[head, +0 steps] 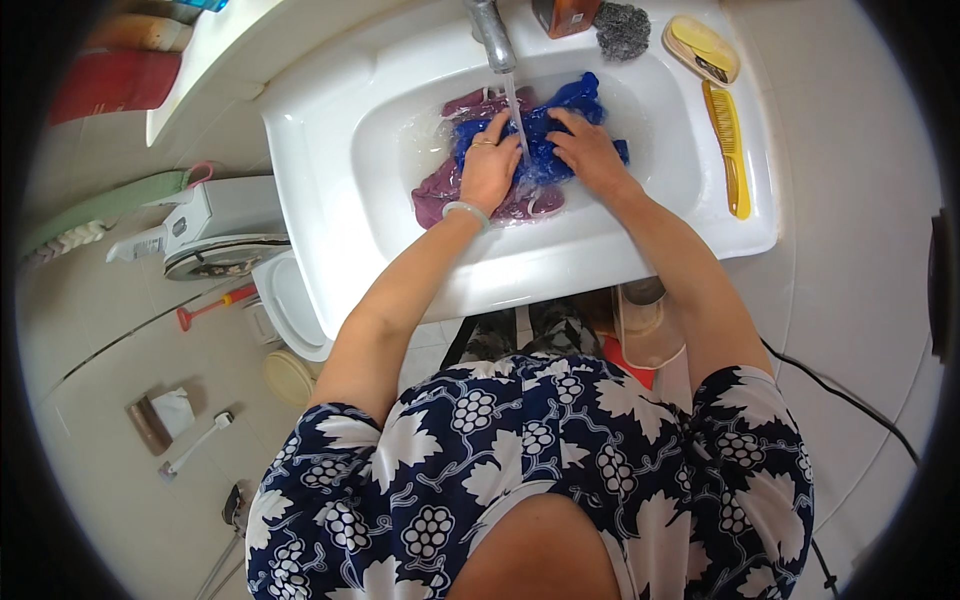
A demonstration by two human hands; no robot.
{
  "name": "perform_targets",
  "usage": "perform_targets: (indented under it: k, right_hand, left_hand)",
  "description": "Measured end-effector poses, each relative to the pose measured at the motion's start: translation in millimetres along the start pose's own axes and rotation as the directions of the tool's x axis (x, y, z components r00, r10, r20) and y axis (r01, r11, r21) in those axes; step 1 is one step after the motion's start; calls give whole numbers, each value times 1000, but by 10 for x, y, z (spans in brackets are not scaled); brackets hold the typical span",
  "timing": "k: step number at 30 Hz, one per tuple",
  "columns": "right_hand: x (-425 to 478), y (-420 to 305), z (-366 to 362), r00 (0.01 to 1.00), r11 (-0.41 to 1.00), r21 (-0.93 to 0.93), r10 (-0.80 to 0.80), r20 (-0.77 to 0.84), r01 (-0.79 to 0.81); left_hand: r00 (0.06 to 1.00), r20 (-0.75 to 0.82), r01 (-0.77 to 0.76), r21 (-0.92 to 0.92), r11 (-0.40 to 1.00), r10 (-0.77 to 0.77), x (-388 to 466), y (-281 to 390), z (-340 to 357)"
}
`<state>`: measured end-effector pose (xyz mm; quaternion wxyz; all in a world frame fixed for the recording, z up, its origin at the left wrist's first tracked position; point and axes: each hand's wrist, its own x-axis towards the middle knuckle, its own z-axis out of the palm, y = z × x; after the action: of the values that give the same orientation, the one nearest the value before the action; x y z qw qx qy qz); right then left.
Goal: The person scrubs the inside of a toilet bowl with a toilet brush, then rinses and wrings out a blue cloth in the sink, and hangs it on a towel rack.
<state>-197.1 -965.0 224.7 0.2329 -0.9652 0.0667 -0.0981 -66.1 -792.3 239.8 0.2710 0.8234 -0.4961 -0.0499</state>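
Observation:
Water streams from a metal faucet (pixel 493 37) into a white washbasin (pixel 322 165). A soaked blue cloth (pixel 553 169) lies in the water over a mauve garment (pixel 436 196) with white edging. My left hand (pixel 489 166), with a ring and a pale bangle, rests on the blue cloth just left of the stream, fingers spread. To the right of the stream, my right hand (pixel 589 151) touches the same cloth with parted, bent fingers. Neither hand visibly grips the fabric, though the splashing water partly blurs it.
A scouring pad (pixel 622 32) and a brown bottle (pixel 564 16) stand behind the basin. On its right rim are a soap dish (pixel 701 49) and a yellow comb (pixel 727 150). A toilet (pixel 292 300) and a red-handled plunger (pixel 217 304) are at left. A black cable (pixel 840 394) runs at right.

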Motion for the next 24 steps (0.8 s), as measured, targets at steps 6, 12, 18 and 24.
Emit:
perform_targets:
  k: [6, 12, 18, 24]
  right_hand:
    - [-116, -68, -56, 952, 974, 157, 199, -231, -166]
    - [-142, -850, -21, 739, 217, 927, 668, 88, -306]
    - [-227, -1250, -315, 539, -211, 942, 778, 323, -261]
    - [-108, -551, 273, 213, -228, 894, 921, 327, -385]
  left_hand:
    - [983, -136, 107, -129, 986, -125, -204, 146, -402]
    - [825, 296, 388, -916, 101, -481, -175, 774, -379]
    - [727, 649, 609, -760, -228, -223, -310, 1028, -485]
    - [630, 611, 629, -763, -145, -479, -591, 863, -323]
